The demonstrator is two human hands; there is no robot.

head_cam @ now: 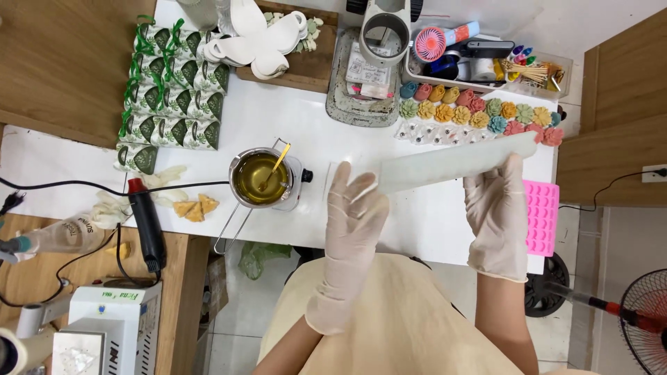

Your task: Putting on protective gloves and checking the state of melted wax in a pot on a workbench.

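Craft workshop: wax pot (260, 178), moulded flowers (479, 111)

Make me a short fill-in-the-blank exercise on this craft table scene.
1. Both gloved hands, left hand and right hand, hold a long translucent ____ mould.
2. The metal pot holds ____ coloured liquid with a spoon in it.
3. The flat mould by the right hand is ____ in colour.
4. The heat gun lies to the ____ of the pot.

Missing words: white; yellow; pink; left
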